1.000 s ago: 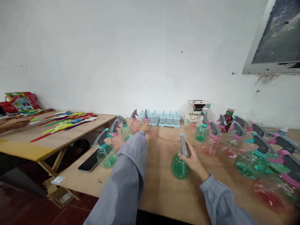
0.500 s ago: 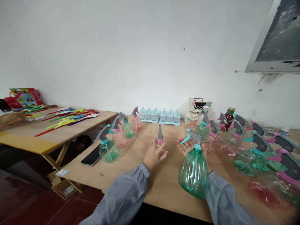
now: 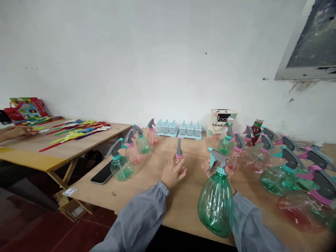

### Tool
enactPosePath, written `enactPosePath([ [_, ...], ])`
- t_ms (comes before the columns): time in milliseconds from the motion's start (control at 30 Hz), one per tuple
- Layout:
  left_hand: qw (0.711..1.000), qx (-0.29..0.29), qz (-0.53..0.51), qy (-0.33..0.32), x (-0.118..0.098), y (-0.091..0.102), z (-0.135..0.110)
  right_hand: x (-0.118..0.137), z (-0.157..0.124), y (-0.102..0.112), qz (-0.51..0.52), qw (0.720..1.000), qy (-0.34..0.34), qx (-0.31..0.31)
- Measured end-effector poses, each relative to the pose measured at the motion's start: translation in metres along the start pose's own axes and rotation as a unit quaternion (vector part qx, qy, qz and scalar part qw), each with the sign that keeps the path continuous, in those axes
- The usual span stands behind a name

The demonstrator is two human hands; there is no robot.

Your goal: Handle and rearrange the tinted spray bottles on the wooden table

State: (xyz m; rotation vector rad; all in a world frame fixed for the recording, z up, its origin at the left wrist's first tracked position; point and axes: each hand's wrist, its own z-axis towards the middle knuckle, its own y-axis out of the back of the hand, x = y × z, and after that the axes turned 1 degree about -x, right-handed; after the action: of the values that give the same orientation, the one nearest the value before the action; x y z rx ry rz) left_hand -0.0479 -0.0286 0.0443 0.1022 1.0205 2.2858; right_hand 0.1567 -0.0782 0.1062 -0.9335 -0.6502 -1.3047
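spray bottle (image 3: 215, 206) of clear green plastic, foremost at the edge of a wooden table (image 3: 147, 175), leans slightly with the person's right hand (image 3: 207, 168) behind its neck. the bent fingers seem to have hold of it there, though the bottle hides most of the hand; from where i stand, i cannot tell whether its base touches the wood. the neck is probably gripped for being its narrowest part. turquoise collar and nozzle, grey handle; the rounded body looks deeper green low down, any liquid hard to make out.

right of the spray bottle, a crowd of pink and green sprayers (image 3: 278, 180) runs back, parked aside, it seems, within reach. left of and just beyond the spray bottle, the left hand (image 3: 172, 174), half closed, has hold of a pink sprayer (image 3: 179, 154), apparently to steady it; the fingers hide much of its body.

farther left of the spray bottle lie a black phone (image 3: 103, 174) and four more bottles (image 3: 133, 154) in line; well left, another person's hand (image 3: 14, 133) is over a second table (image 3: 84, 148).

beyond the spray bottle, pale blue moulds (image 3: 190, 131) and a printed paper bag (image 3: 216, 124) stand by the wall (image 3: 131, 63), likely pushed back out of the way.
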Motion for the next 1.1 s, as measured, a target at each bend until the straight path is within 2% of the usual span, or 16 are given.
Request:
enactPosePath([
  [167, 1.0, 0.007, -0.013, -0.008, 0.003, 0.001, -0.002, -0.007, 0.0, 0.004, 0.09, 0.993, -0.042, 0.061],
  [367, 1.0, 0.006, -0.019, -0.019, 0.004, 0.0, -0.003, -0.01, -0.001, 0.004, 0.122, 0.991, -0.017, 0.057],
  [500, 0.999, -0.002, -0.03, -0.015, 0.004, 0.0, -0.003, -0.007, -0.004, 0.002, 0.099, 0.993, -0.013, 0.057],
  [800, 0.999, 0.001, -0.025, -0.022, 0.005, -0.001, -0.003, -0.002, -0.002, 0.0, 0.113, 0.991, -0.032, 0.063],
  [933, 1.0, 0.002, -0.018, -0.022, 0.005, -0.001, -0.003, -0.001, -0.005, 0.004, 0.124, 0.991, -0.044, 0.036],
  [1100, 0.999, -0.001, -0.023, -0.026, 0.005, -0.002, -0.004, 0.0, -0.007, 0.013, 0.118, 0.991, -0.039, 0.043],
])
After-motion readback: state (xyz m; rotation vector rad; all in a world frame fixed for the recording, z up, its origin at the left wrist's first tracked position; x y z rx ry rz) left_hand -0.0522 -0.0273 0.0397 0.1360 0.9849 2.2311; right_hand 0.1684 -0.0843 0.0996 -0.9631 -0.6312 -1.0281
